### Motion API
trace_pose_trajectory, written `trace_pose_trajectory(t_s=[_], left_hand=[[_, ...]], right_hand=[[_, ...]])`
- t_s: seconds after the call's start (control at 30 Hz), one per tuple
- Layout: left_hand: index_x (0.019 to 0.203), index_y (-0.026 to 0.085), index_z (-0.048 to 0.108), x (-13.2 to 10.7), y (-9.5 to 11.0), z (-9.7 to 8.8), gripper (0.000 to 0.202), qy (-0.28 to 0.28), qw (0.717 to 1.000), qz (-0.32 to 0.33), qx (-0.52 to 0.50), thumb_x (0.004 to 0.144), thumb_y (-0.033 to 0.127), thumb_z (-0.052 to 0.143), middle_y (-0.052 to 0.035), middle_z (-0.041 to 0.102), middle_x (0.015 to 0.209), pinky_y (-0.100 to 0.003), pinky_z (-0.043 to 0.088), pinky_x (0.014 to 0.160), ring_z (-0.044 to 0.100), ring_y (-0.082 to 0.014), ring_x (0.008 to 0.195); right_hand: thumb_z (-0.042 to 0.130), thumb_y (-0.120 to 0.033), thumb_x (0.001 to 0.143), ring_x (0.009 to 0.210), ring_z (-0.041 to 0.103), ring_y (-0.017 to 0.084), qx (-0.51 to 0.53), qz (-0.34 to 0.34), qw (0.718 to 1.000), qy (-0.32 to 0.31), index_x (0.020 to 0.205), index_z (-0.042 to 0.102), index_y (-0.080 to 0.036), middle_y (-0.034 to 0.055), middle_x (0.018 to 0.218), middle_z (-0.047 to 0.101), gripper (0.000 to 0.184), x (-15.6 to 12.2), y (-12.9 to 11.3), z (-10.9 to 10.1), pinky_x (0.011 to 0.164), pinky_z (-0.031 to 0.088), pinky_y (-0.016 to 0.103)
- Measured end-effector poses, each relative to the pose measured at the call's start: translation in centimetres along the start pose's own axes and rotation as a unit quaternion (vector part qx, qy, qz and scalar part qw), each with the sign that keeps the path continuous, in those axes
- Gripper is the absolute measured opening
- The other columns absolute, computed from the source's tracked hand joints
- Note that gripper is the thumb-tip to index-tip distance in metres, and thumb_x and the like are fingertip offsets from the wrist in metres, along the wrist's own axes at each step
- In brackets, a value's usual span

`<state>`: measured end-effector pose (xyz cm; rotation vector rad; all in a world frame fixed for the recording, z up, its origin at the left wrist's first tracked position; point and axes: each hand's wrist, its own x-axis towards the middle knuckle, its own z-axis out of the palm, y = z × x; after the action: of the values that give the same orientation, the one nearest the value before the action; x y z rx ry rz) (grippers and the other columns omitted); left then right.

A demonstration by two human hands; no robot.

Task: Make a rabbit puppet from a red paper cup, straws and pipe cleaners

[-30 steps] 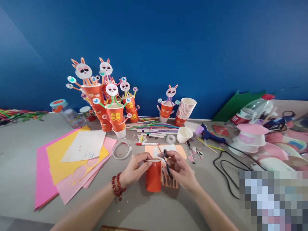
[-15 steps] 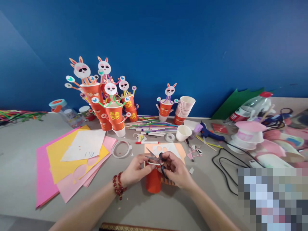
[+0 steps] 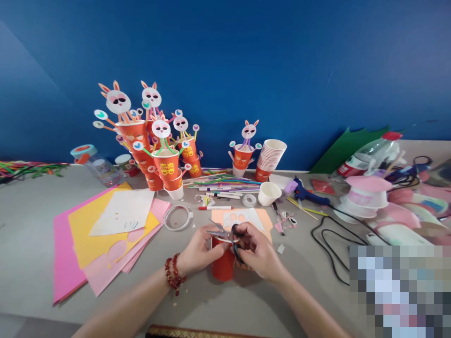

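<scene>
A red paper cup with a white rim is in front of me over the grey table. My left hand grips it near the rim, thumb on the near side and fingers behind. In my right hand is a pair of black-handled scissors, the fingers closed around the handles. Their blades are spread and point left, at the cup's rim. Whether a blade is inside the cup wall I cannot tell. Behind the cup lies an orange paper sheet, with a white sheet with cut-out holes on it.
Rabbit-faced cup figures stand at the back left, near a stack of paper cups. Coloured sheets and a tape roll lie left. A blue glue gun with a black cable lies right. A white cup stands behind my hands.
The scissors have shifted slightly left over the cup's rim, blades still apart. The cup has moved a little left, with both hands keeping their grip.
</scene>
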<state>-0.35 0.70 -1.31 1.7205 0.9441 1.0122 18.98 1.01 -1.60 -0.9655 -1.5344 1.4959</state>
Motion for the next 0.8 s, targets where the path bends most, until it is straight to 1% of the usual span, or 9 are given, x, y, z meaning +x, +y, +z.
trace_pose_trajectory(t_s=[0.13, 0.23, 0.3, 0.43, 0.5, 0.57, 0.67, 0.8], left_hand=[[0.081, 0.016, 0.068, 0.1, 0.6, 0.2, 0.013, 0.011, 1.0, 0.0, -0.013, 0.081, 0.012, 0.056, -0.0033, 0.065, 0.081, -0.028, 0.046, 0.079, 0.059, -0.0174, 0.08], [0.08, 0.017, 0.066, 0.0, 0.8, 0.4, 0.012, 0.019, 1.0, 0.005, 0.007, 0.08, 0.01, 0.056, -0.0032, 0.065, 0.082, -0.028, 0.046, 0.081, 0.059, -0.0176, 0.082], [0.081, 0.017, 0.067, -0.1, 0.8, 0.4, 0.011, 0.021, 0.999, 0.012, 0.024, 0.082, 0.012, 0.057, -0.0034, 0.066, 0.082, -0.029, 0.046, 0.084, 0.06, -0.0181, 0.084], [0.086, 0.017, 0.07, -0.2, 0.9, 0.1, 0.013, 0.009, 0.999, 0.017, 0.048, 0.088, 0.02, 0.058, -0.0051, 0.069, 0.086, -0.033, 0.044, 0.091, 0.061, -0.0198, 0.089], [0.091, 0.017, 0.071, -0.1, 0.8, -0.1, 0.015, -0.005, 0.998, 0.014, 0.055, 0.089, 0.025, 0.058, -0.0066, 0.069, 0.09, -0.034, 0.045, 0.09, 0.062, -0.0205, 0.089], [0.096, 0.017, 0.071, -0.1, 0.8, -0.4, 0.018, -0.005, 0.998, 0.016, 0.058, 0.09, 0.028, 0.06, -0.0076, 0.069, 0.093, -0.034, 0.046, 0.086, 0.061, -0.0209, 0.089], [0.104, 0.018, 0.072, 0.1, 0.7, -0.6, 0.021, -0.009, 0.998, 0.025, 0.057, 0.091, 0.028, 0.06, -0.008, 0.068, 0.093, -0.034, 0.046, 0.086, 0.062, -0.0214, 0.09], [0.106, 0.019, 0.073, 0.1, 0.8, -0.5, 0.023, -0.023, 0.999, 0.02, 0.043, 0.092, 0.028, 0.058, -0.0086, 0.071, 0.095, -0.034, 0.047, 0.087, 0.063, -0.0226, 0.095]], right_hand=[[0.058, -0.012, 0.069, 0.057, 0.043, 0.01, -0.037, 0.005, 0.999, 0.007, 0.095, 0.054, -0.021, -0.0022, 0.079, 0.057, 0.028, -0.1, -0.4, 0.1, 0.052, 0.037, 0.022], [0.058, -0.011, 0.068, 0.056, 0.042, 0.009, -0.036, 0.009, 0.999, 0.013, 0.095, 0.054, -0.021, -0.0023, 0.079, 0.057, 0.029, -0.2, -0.6, 0.2, 0.051, 0.036, 0.021], [0.058, -0.011, 0.068, 0.055, 0.041, 0.009, -0.027, 0.011, 0.999, 0.014, 0.094, 0.054, -0.021, -0.0027, 0.079, 0.056, 0.028, -0.3, -0.6, 0.2, 0.05, 0.036, 0.021], [0.06, -0.012, 0.068, 0.056, 0.041, 0.009, -0.013, 0.011, 1.0, 0.015, 0.093, 0.053, -0.021, -0.0037, 0.075, 0.053, 0.027, -0.4, -0.6, 0.0, 0.049, 0.035, 0.02], [0.062, -0.014, 0.068, 0.056, 0.042, 0.01, -0.003, 0.017, 1.0, 0.016, 0.093, 0.053, -0.022, -0.004, 0.073, 0.052, 0.028, -0.4, -0.6, -0.1, 0.049, 0.036, 0.02], [0.063, -0.016, 0.069, 0.056, 0.042, 0.011, 0.004, 0.024, 0.999, 0.021, 0.094, 0.053, -0.022, -0.0042, 0.072, 0.051, 0.028, -0.4, -0.6, -0.2, 0.048, 0.037, 0.021], [0.065, -0.018, 0.068, 0.055, 0.041, 0.011, 0.004, 0.022, 0.999, 0.032, 0.094, 0.054, -0.023, -0.0045, 0.071, 0.05, 0.028, -0.3, -0.5, -0.2, 0.048, 0.037, 0.021], [0.065, -0.016, 0.068, 0.056, 0.043, 0.011, 0.007, 0.017, 0.999, 0.032, 0.093, 0.054, -0.023, -0.0044, 0.072, 0.051, 0.029, -0.2, -0.4, -0.1, 0.049, 0.036, 0.021]])
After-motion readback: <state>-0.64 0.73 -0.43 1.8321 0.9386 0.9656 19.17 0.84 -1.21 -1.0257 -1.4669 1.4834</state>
